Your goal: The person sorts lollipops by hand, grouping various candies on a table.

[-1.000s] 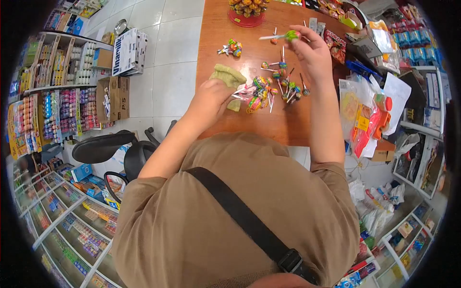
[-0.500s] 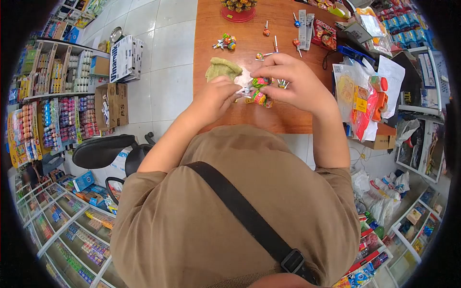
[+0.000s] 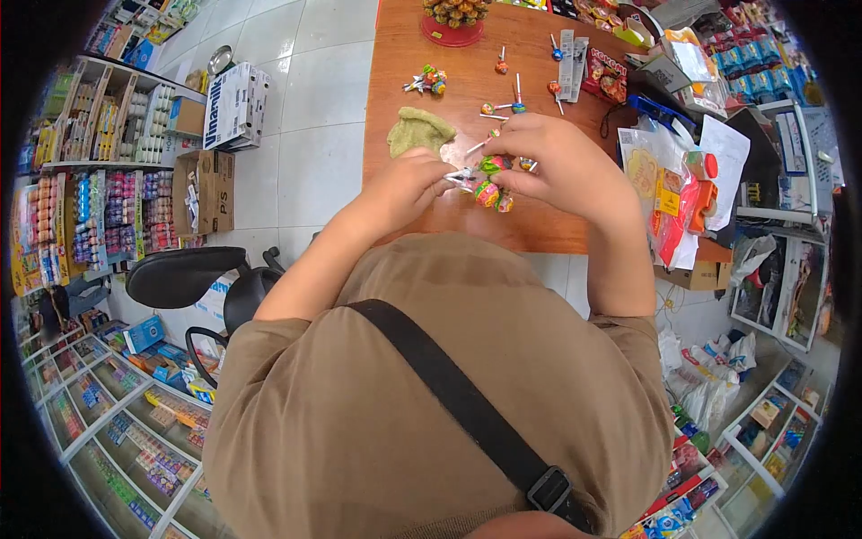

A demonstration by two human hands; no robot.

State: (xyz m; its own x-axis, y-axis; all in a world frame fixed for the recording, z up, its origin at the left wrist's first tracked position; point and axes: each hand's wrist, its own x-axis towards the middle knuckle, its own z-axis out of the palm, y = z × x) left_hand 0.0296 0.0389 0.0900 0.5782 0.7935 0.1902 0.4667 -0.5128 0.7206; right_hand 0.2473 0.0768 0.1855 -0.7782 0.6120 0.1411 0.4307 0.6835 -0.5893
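Note:
My left hand [image 3: 409, 190] is closed on the white sticks of a small bunch of lollipops [image 3: 487, 193], whose pink, green and yellow wrapped heads point right. At those heads, the thumb and fingers of my right hand [image 3: 561, 169] pinch a green-and-red wrapped lollipop [image 3: 494, 164]. Part of it is hidden by the fingers. Just beyond my left hand lies a crumpled green cloth [image 3: 418, 131]. Several loose lollipops lie past my right hand, among them a red-headed lollipop [image 3: 501, 66] and a blue-headed one [image 3: 557, 54].
A tied lollipop bundle [image 3: 435, 81] lies on the wooden table [image 3: 395, 216]. Behind it stands a red-based display [image 3: 452, 30]. A red Kokomi packet [image 3: 605, 74] and plastic-wrapped goods [image 3: 660, 193] are at the right. An office chair [image 3: 189, 277] stands left.
Both hands stay close together over the table's near edge. The lollipop heads between them have shifted slightly, showing more of the bunch. The view has moved a little.

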